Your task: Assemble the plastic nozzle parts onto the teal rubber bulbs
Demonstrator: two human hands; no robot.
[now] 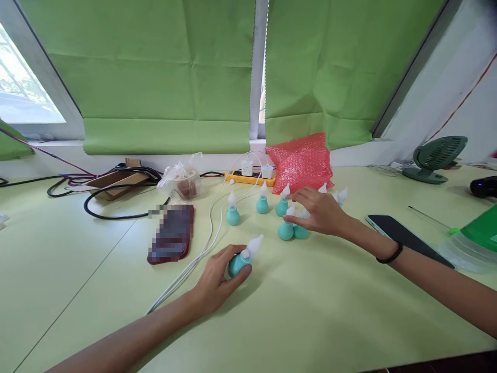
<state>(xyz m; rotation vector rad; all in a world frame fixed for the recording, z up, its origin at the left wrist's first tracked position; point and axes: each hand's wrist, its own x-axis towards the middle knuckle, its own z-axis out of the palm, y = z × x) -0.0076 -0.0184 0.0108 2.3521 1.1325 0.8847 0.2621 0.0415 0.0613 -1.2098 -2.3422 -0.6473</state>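
My left hand (217, 280) is closed around a teal nasal aspirator (237, 265), a round squeeze bulb with a translucent pointed tip. It is held tilted just over the table, the tip aimed up and to the right. My right hand (316, 211), thumb and fingers apart, reaches over a group of similar aspirators. Its thumb is by the tip of the front aspirator (286, 231), its fingers near another aspirator (281, 208); whether they touch is unclear. Part of the group is hidden behind this hand. Two more aspirators, one (233, 215) and another (262, 204), stand upright to the left.
Behind stand a red bubble-wrap pouch (301, 163) and an orange power strip (236, 177) with white chargers. White cables (212, 228) cross the table. A red-edged phone (173, 233) lies left; a dark phone (404, 235), screwdriver (430, 218), green-lidded container (471, 248) and fan (435, 158) are right.
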